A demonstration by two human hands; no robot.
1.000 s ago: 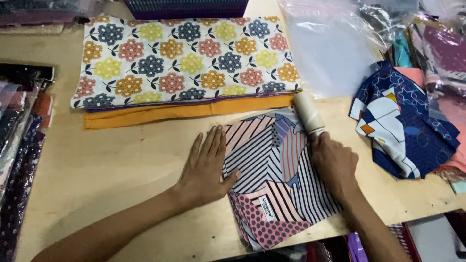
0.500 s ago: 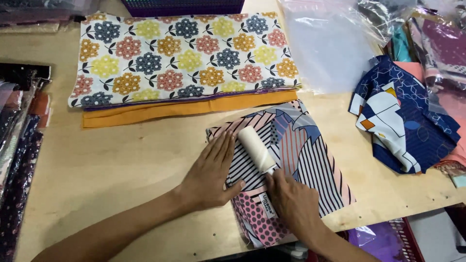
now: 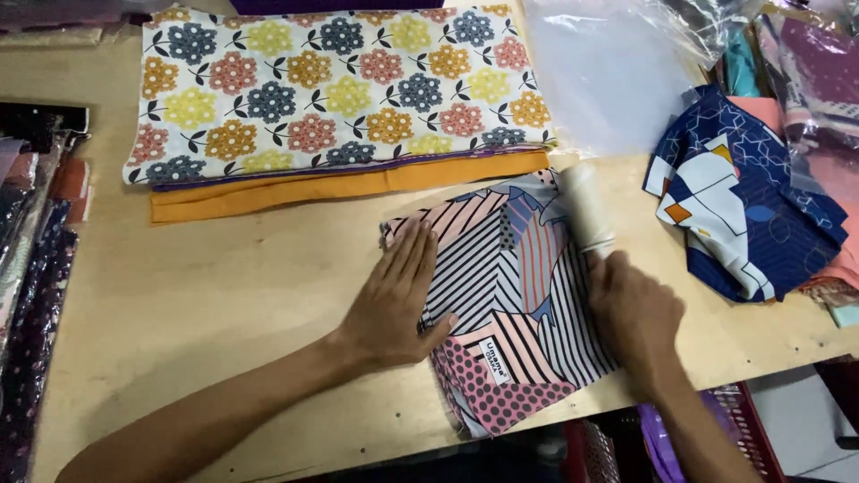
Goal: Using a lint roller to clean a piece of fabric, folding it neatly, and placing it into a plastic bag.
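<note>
Head view, left hand: the left hand [image 3: 394, 300] lies flat and open, palm down, fingers stretched out together, pressing on the left part of the folded striped cloth [image 3: 506, 295].
Head view, right hand: the right hand [image 3: 633, 309] is closed around the handle of a lint roller [image 3: 586, 207]; the handle itself is hidden inside the fist.
Lint roller: its pale cylinder lies on the upper right corner of the striped cloth, touching it, pointing away from the person.
Striped cloth: a folded piece in pink, black and white stripes with grey-blue patches and a dotted pink corner, lying near the front edge of the wooden table [image 3: 224, 295], its lower corner reaching the edge. A small white label [image 3: 493, 361] sits on it near the bottom.
Behind it: a folded flowered fabric [image 3: 331, 85] with yellow, orange, pink and dark blue blooms, stacked on an orange fabric [image 3: 340, 190] whose edge shows along the front. The orange edge comes just beside the top of the striped cloth.
Right side: a clear plastic bag [image 3: 608, 76] at the back, and a crumpled navy cloth [image 3: 743, 210] with white and orange shapes, near the roller but apart from it.
Left edge: dark patterned fabrics [image 3: 31, 295] stacked along the table's side.
</note>
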